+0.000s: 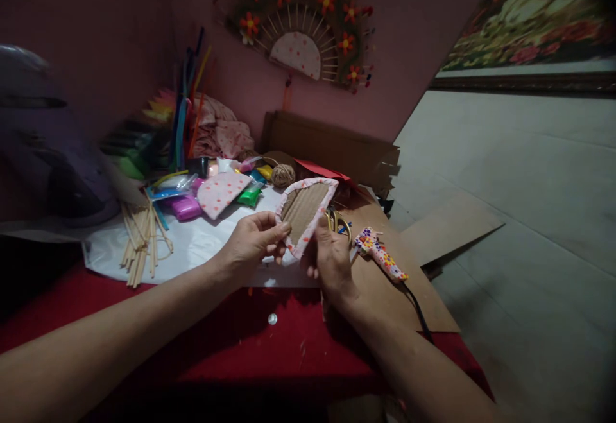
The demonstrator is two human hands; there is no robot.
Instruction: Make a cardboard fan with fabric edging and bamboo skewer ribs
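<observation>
Between my two hands I hold up a half-round cardboard piece (304, 212), its bare brown back facing me and pink dotted fabric folded over its rim. My left hand (257, 240) pinches its lower left edge with thumb and fingers. Along the lower right edge, my right hand (333, 259) grips it, with some fingers hidden behind. Just beyond my right hand lie gold-handled scissors (342, 225). A second half-round piece covered in the same dotted fabric (222, 193) rests on the packets to the left.
Wooden sticks (139, 243) lie on white sheeting (192, 250) over a red cloth (231, 339). A flower-patterned glue gun (381, 255) with a black cord rests on cardboard (385, 294) at right. Twine (283, 175) and colourful packets (185, 207) sit behind. A fan-shaped decoration (296, 51) hangs above.
</observation>
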